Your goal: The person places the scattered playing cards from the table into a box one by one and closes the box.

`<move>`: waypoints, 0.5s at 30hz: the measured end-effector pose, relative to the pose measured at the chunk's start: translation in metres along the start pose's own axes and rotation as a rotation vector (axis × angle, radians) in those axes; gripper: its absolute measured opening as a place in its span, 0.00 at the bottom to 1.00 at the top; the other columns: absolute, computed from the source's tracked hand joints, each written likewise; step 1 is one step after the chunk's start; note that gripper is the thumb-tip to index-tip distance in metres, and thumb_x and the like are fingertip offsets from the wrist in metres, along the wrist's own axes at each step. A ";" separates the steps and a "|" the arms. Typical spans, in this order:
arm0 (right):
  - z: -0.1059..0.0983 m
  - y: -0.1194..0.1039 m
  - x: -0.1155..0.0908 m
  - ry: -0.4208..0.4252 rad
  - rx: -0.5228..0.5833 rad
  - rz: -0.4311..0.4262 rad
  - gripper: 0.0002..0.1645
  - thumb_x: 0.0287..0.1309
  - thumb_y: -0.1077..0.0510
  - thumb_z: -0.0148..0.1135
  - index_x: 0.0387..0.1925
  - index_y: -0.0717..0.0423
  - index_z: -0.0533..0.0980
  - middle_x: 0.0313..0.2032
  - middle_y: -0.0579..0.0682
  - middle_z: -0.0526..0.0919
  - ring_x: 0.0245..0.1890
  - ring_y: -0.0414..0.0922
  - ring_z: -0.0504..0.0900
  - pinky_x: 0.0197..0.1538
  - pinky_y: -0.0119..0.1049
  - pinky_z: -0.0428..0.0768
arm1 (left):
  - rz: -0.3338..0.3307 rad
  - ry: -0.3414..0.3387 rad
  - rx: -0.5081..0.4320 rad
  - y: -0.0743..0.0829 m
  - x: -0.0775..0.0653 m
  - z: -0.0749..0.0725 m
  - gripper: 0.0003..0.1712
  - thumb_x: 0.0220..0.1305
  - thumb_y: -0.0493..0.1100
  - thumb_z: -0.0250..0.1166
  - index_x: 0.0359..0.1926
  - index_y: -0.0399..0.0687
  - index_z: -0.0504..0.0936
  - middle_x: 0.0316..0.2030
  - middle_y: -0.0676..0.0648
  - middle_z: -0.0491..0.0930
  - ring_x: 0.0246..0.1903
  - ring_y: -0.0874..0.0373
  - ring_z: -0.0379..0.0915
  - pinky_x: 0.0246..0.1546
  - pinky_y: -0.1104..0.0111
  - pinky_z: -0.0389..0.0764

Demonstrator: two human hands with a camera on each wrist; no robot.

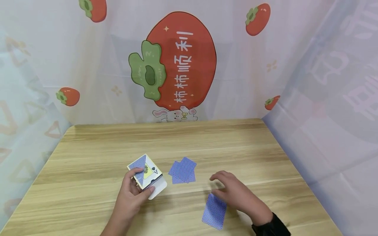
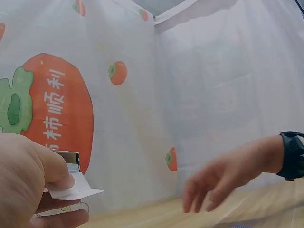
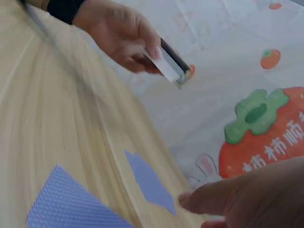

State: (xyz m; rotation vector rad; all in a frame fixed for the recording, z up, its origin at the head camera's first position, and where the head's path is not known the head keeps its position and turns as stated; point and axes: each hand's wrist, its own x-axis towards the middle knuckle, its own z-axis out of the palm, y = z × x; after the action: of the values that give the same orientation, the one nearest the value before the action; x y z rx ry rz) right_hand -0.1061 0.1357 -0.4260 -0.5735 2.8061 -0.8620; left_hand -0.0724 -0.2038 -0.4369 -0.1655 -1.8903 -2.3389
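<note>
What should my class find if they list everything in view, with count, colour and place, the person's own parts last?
Card box: one, white, blue and yellow, in the left hand
Open flap: one, white, on the box's near end
Overlapping cards: several, exact count hidden, blue, mid-table
Separate card: one showing, blue, by the right hand
Table: one, light wood, beneath everything
Cloth: pieces uncertain, whitish, behind and beside the table
Large fruit print: one, red and green, back cloth
Small fruit prints: four in the head view, red and green, around it
Rabbit print: one, white and pink, below the large fruit
Wristbands: two, dark, one per wrist
Left hand: one, gripping the box
Right hand: one, fingers free, by the separate card
</note>
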 end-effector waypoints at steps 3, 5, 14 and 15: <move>-0.005 0.014 -0.015 -0.004 -0.077 -0.003 0.27 0.56 0.56 0.75 0.57 0.50 0.77 0.55 0.43 0.78 0.58 0.48 0.77 0.57 0.50 0.80 | 0.000 0.012 0.002 0.002 0.000 -0.002 0.42 0.52 0.15 0.63 0.65 0.42 0.62 0.54 0.39 0.70 0.46 0.58 0.81 0.41 0.71 0.86; -0.006 0.022 -0.024 -0.006 -0.115 0.007 0.30 0.54 0.57 0.76 0.58 0.50 0.77 0.57 0.44 0.78 0.58 0.49 0.76 0.58 0.51 0.79 | -0.006 0.021 0.001 0.003 0.000 -0.004 0.42 0.53 0.15 0.63 0.65 0.43 0.62 0.54 0.41 0.71 0.46 0.58 0.81 0.41 0.71 0.86; -0.003 0.032 -0.047 -0.061 -0.155 0.076 0.39 0.49 0.53 0.78 0.64 0.45 0.74 0.61 0.45 0.74 0.62 0.53 0.72 0.62 0.57 0.74 | 0.000 0.029 -0.002 0.004 0.002 -0.011 0.41 0.55 0.17 0.64 0.66 0.44 0.62 0.56 0.42 0.72 0.49 0.58 0.80 0.43 0.70 0.86; -0.001 0.031 -0.047 -0.073 -0.154 0.075 0.40 0.49 0.52 0.78 0.65 0.45 0.73 0.62 0.46 0.73 0.63 0.54 0.71 0.63 0.59 0.73 | 0.004 0.031 -0.005 0.004 0.002 -0.011 0.41 0.55 0.17 0.64 0.66 0.44 0.62 0.56 0.42 0.72 0.49 0.58 0.80 0.43 0.70 0.86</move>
State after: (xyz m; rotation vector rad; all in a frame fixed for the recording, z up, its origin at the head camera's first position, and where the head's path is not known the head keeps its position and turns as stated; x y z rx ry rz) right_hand -0.0733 0.1786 -0.4408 -0.5061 2.8238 -0.6033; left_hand -0.0740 -0.2155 -0.4352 -0.1322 -1.8687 -2.3304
